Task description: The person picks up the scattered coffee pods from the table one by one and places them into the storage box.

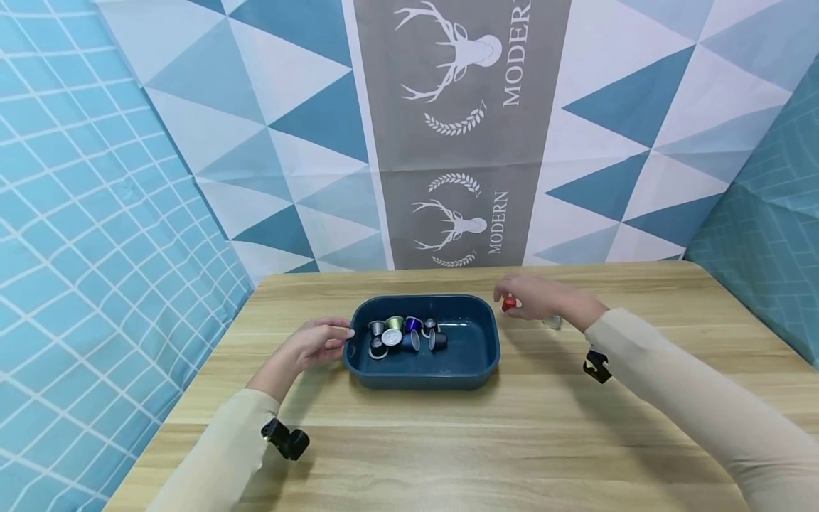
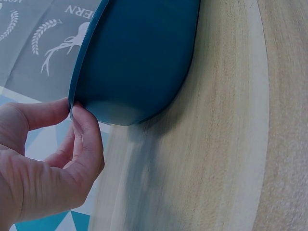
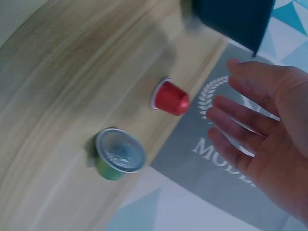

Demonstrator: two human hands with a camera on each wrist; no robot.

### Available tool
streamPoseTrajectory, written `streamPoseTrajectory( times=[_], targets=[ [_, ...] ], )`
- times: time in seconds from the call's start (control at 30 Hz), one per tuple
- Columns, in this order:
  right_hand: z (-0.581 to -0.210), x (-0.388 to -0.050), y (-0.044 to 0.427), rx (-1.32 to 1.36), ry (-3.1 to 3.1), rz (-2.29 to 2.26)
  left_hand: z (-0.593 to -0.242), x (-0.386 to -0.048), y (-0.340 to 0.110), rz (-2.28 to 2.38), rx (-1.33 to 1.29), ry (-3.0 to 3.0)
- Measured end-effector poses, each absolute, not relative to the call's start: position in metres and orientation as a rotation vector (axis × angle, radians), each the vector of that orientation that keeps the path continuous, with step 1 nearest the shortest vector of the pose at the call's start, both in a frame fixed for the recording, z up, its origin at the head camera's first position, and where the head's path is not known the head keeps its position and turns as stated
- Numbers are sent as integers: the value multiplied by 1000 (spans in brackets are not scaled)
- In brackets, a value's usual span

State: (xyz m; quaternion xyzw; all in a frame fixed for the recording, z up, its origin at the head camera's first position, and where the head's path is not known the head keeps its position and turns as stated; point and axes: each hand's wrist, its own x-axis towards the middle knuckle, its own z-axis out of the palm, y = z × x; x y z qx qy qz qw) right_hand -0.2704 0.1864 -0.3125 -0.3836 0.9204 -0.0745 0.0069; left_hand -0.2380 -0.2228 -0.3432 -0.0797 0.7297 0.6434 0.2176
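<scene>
A dark blue rectangular bin [image 1: 422, 380] stands on the table. Its left rim is pinched between thumb and fingers of my left hand [image 1: 315, 341], as the left wrist view shows on the bin's wall [image 2: 139, 53]. Several coffee capsules lie inside, among them a light green one [image 1: 394, 323], a purple one [image 1: 414, 324] and a dark blue one [image 1: 410, 340]. Right of the bin, my right hand [image 1: 544, 295] hovers with loosely spread fingers by a red coffee capsule [image 3: 172, 98], apart from it in the right wrist view. A green capsule with a silver lid [image 3: 120, 151] lies nearby.
The wood-grain table [image 1: 441, 448] ends at the back against a patterned cloth [image 1: 448, 142]. A blue grid cloth [image 1: 96, 213] hangs at the left, a teal one [image 1: 761, 227] at the right. Black wrist devices [image 1: 285, 439] sit on both sleeves.
</scene>
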Motion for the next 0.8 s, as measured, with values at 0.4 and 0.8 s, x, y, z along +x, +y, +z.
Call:
streamPoseTrajectory(
  times=[0.4, 0.8],
  targets=[
    [-333, -286, 189, -1021, 2936, -201, -344, -238, -223, 1791, -222, 2014],
    [-345, -298, 188, -929, 2900, -212, -345, -238, -224, 1793, -229, 2027]
  ],
)
